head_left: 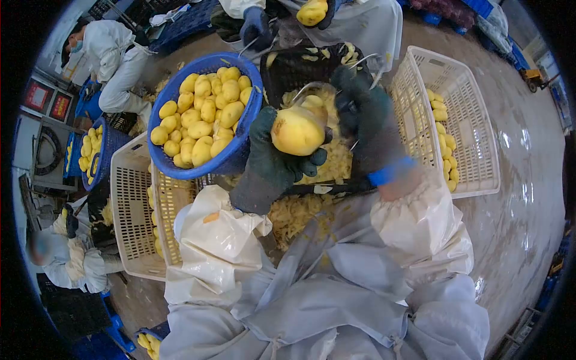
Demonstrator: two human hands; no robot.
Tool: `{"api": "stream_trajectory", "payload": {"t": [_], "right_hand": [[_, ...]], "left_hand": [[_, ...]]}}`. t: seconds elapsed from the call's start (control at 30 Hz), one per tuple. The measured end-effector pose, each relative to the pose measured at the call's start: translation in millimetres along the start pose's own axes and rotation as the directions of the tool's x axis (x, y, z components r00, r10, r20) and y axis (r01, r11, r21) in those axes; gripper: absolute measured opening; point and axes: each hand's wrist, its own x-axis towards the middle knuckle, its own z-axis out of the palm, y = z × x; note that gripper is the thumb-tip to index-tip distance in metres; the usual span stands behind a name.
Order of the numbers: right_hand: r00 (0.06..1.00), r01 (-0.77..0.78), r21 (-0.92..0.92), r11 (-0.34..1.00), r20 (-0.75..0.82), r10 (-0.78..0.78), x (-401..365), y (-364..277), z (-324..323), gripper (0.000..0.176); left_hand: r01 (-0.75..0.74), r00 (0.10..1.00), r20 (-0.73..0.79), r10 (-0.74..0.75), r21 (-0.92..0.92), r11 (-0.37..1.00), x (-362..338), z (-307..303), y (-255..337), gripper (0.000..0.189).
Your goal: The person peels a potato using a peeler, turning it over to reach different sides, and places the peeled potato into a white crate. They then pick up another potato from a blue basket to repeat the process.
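My left hand (273, 159), in a dark green glove, is closed around a large peeled potato (298, 132) with a brownish patch near its top. Close to it on the right, my right hand (360, 102), also gloved, is closed on a peeler (311, 86); its curved metal part reaches over the potato, and the fingers hide its handle. Beneath both hands stands a black crate (291, 67) with pale peelings (330, 162) inside. Left of my left hand is a blue basket (207, 174) heaped with peeled potatoes (204, 114).
White crates (474, 120) (132, 210) with potatoes stand on both sides. Across from me a co-worker's gloved hand holds a potato (312, 12); their other glove (257, 29) is near the blue basket. Two more people (117, 54) (78, 255) work at left. The floor (516, 210) looks wet.
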Motion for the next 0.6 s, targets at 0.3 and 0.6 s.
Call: {"api": "stream_trajectory", "payload": {"t": [0.3,0.6], "right_hand": [[0.962,0.245,0.011,0.969,-0.127,-0.242,33.1,5.3,-20.5,0.018],[0.819,0.543,-0.138,0.829,-0.134,-0.558,35.7,13.3,-6.8,0.015]], "left_hand": [[0.010,0.999,-0.036,-0.005,0.144,0.990,-7.8,16.3,-2.2,0.076],[0.014,1.000,0.013,-0.017,0.223,0.975,-5.5,0.7,-2.4,0.073]]}}
